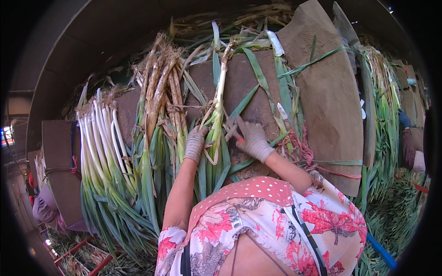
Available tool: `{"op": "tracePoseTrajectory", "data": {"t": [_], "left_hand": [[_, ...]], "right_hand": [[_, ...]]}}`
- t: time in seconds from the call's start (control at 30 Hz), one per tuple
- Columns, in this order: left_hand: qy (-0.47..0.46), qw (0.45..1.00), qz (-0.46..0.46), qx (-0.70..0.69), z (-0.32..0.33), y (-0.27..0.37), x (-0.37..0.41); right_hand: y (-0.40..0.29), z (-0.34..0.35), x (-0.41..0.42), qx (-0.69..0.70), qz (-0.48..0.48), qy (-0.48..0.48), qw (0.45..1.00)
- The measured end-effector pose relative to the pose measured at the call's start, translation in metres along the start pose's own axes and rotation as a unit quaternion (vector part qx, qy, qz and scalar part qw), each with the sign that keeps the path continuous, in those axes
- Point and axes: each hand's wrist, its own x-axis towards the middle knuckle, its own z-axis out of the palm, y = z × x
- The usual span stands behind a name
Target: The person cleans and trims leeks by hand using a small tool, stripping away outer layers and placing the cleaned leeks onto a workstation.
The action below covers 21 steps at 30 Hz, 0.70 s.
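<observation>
My left hand (196,143), in a grey work glove, grips the green part of a large scallion (219,91) whose root end points away from me on the brown board. My right hand (253,138), gloved too, is just right of the stalk with its fingers spread. It touches dry leaf strips there; a small orange-red thing shows at its fingers, but I cannot tell what it is. Left of my hands lie unpeeled scallions (155,89) with brown, soil-stained roots. Farther left is a row of scallions with clean white stems (100,131).
An upright brown panel (324,93) stands at the right, tied with green twine (310,63). Tangled pink twine (301,146) lies near my right forearm. Leaf scraps are heaped along the board's far edge. A co-worker's gloved hand (404,118) is at the far right beside more scallions (383,117).
</observation>
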Motion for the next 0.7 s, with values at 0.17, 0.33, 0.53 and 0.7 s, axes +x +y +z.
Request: {"op": "tracePoseTrajectory", "data": {"t": [0.17,0.33,0.53,0.7], "left_hand": [[-0.016,1.0,-0.009,-0.008,-0.001,-0.001,0.004],[0.003,1.0,-0.014,0.019,0.001,-0.01,0.01],[0.006,0.996,0.015,0.091,0.007,0.013,-0.011],[0.21,0.673,0.467,0.533,0.024,0.052,-0.038]], "right_hand": [[-0.012,0.011,-0.047,0.014,-0.017,-0.127,0.992],[0.008,0.013,0.009,0.034,0.038,-0.036,0.998],[0.046,-0.045,0.163,0.042,0.1,0.059,0.992],[0.059,-0.076,0.192,0.038,0.127,0.087,0.987]]}}
